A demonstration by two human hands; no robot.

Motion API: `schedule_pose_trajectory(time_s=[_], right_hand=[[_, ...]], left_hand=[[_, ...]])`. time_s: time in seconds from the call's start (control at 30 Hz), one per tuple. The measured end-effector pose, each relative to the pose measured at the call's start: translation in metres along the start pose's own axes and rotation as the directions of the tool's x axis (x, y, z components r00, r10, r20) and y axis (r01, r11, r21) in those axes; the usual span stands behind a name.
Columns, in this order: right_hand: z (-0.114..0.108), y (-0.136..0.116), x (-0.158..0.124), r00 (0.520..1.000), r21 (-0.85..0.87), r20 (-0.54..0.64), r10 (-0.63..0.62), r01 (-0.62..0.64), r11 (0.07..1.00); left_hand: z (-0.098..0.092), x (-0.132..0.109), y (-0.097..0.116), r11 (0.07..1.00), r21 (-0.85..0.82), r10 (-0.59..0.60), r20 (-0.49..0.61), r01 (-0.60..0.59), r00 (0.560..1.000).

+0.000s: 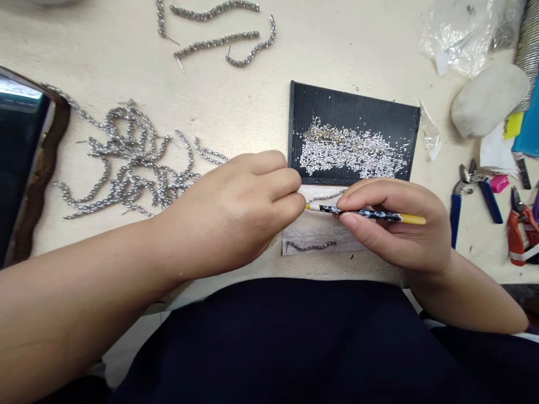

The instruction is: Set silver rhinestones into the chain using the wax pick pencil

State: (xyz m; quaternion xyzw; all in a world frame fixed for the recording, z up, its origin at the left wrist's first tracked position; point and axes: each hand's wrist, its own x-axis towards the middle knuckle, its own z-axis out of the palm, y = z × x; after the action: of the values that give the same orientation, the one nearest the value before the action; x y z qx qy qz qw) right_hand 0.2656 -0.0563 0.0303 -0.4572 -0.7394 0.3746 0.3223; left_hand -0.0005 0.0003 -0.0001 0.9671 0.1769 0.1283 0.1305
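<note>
My right hand [396, 224] is closed around a slim pencil-like picker [370, 214], yellow at its ends with a black, blue and white patterned wrap. Its left tip meets the closed fingers of my left hand [248, 202]. Between both hands runs a thin silver beaded strand [326, 196]; my left fingers pinch at its left end, and their tips are hidden. Below, a similar short strand [311, 246] with a pin at one end lies on a pale board [349, 242]. Just beyond my hands sits a black ribbed tray [357, 101] with loose tiny silver stones [349, 151].
A heap of silver beaded strands [130, 157] lies left, near a dark-screened device [25, 157]. More strands [217, 42] lie at the back. To the right are blue-handled pliers [467, 191], red-handled cutters [522, 224], a whitish stone-like lump [490, 101] and plastic bags [457, 33].
</note>
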Motion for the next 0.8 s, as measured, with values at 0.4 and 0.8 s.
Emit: schedule_pose_trajectory(time_s=[0.4,0.8], right_hand=[[-0.0024,0.0006,-0.0008,1.0,0.013,0.018,-0.022,0.021,1.0],[0.0,0.0002,-0.001,0.999,0.004,0.043,-0.023,0.023,1.0]], left_hand=[[0.0008,-0.0004,-0.0001,0.999,-0.034,-0.009,-0.014,0.008,1.0],[0.0038,-0.0015,-0.001,1.0,-0.02,0.016,-0.09,-0.018,0.996]])
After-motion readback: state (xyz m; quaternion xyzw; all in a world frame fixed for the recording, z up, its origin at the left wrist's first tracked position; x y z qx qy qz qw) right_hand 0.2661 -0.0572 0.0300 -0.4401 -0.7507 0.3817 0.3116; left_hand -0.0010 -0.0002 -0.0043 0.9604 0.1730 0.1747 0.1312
